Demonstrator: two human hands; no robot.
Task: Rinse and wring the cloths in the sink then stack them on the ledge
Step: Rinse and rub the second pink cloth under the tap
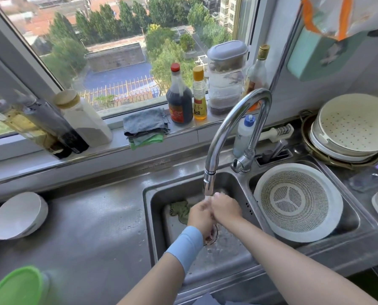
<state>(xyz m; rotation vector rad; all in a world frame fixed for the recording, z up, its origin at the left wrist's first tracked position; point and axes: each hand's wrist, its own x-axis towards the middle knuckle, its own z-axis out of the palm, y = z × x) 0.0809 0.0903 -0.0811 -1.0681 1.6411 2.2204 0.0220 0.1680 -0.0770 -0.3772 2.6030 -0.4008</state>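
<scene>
My left hand [200, 213] and my right hand [225, 208] are pressed together under the stream from the faucet [234, 128], over the left basin of the sink [155, 208]. The fingers are blurred by the water, so I cannot tell whether either hand is closed on anything or just rubbing against the other. A blue wristband [184, 247] sits on my left forearm. A crumpled green cloth [180, 211] lies on the basin floor just left of my left hand, close to it (whether they touch I cannot make out). Up on the window ledge [183, 134], two folded cloths are already stacked: a grey cloth [145, 122] on top of a bright green cloth [146, 140], whose edge pokes out below. Just right of that stack stand a dark sauce bottle [179, 100] and a small yellow-capped bottle [199, 95]. The right basin holds a white colander [298, 202], tilted against its wall. On the worktop [95, 227] to the left rests a white bowl [18, 215], tipped on its side, and a green lid [14, 287] shows at the near corner.
</scene>
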